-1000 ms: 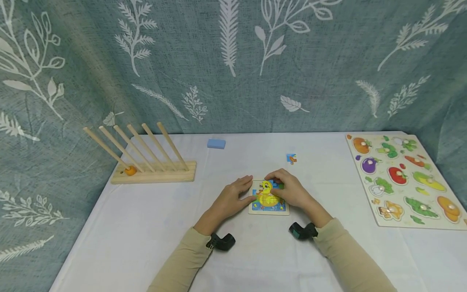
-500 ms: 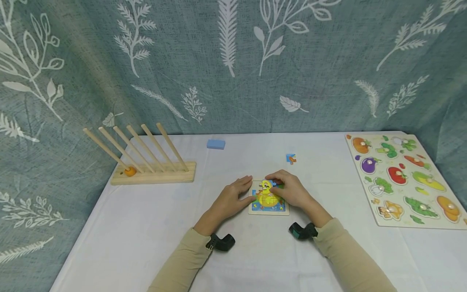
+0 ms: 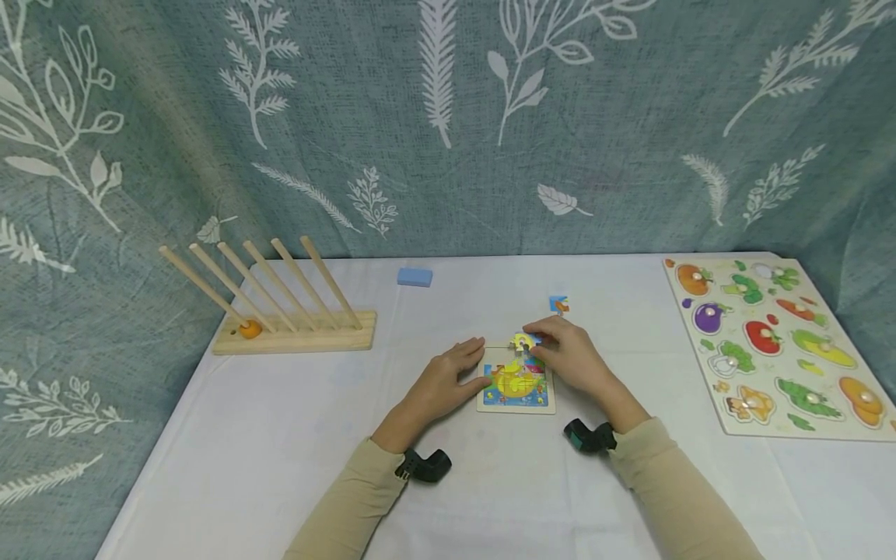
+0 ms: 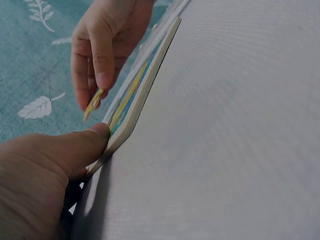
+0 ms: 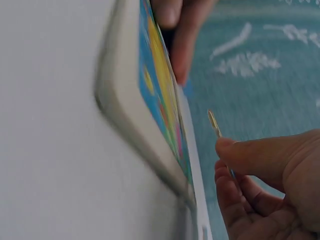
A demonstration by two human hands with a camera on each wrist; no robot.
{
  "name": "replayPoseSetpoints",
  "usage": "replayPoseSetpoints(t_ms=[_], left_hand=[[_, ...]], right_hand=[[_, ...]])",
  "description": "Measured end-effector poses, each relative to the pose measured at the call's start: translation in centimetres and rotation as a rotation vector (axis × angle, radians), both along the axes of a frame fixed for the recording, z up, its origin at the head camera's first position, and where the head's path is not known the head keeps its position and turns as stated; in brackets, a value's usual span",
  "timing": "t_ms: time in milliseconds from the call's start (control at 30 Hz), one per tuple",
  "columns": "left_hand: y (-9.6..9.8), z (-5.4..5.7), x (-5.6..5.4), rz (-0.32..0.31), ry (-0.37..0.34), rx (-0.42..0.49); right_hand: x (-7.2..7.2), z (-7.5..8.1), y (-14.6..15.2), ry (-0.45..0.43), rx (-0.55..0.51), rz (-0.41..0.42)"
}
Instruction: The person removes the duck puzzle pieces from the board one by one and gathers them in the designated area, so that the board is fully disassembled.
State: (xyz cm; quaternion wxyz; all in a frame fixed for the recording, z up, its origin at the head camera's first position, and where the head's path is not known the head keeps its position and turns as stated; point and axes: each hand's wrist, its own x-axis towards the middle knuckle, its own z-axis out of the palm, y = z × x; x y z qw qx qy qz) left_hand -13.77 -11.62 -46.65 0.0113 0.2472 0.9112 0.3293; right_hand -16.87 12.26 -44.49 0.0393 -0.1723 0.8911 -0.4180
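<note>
one small square puzzle board of pale wood (image 3: pixel 516 409) lies flat on a white cloth (image 3: pixel 504 490), its inset picture showing a yellow duck's body over blue water, with bare wood at the upper left. the person's left hand (image 3: pixel 444 381) rests against the board's left side, fingers stretched out and thumb spread away from them, the thumb's tip touching the frame; the hand is not curled round anything.

the right hand (image 3: pixel 570 358) pinches a thin puzzle piece with a yellow duck's head (image 3: pixel 521 342) between thumb and fingertips, leaving only the piece's thickness between them. that piece is held tilted above the board's upper right part; both wrist views show it edge-on and apart from the board.

just beyond the right hand, a small blue puzzle piece with an orange-brown patch (image 3: pixel 558 303) lies on the cloth. farther back is a light blue rectangular block (image 3: pixel 415 277). to the left stands a pale wooden rack with six slanting dowels (image 3: pixel 308 339), an orange bead (image 3: pixel 250 328) at the foot of the leftmost one. well to the right lies a large pale wooden board of colourful vegetable shapes (image 3: pixel 784 362).
</note>
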Motion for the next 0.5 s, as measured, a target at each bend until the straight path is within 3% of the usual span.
replayPoseSetpoints(t_ms=[300, 500], left_hand=[[0.0, 0.2, 0.0, 0.002, 0.005, -0.002], [0.0, 0.2, 0.0, -0.001, 0.003, 0.008]], right_hand=[[-1.6, 0.2, 3.1, -0.049, 0.037, -0.125], [-2.6, 0.4, 5.3, -0.061, 0.078, -0.153]])
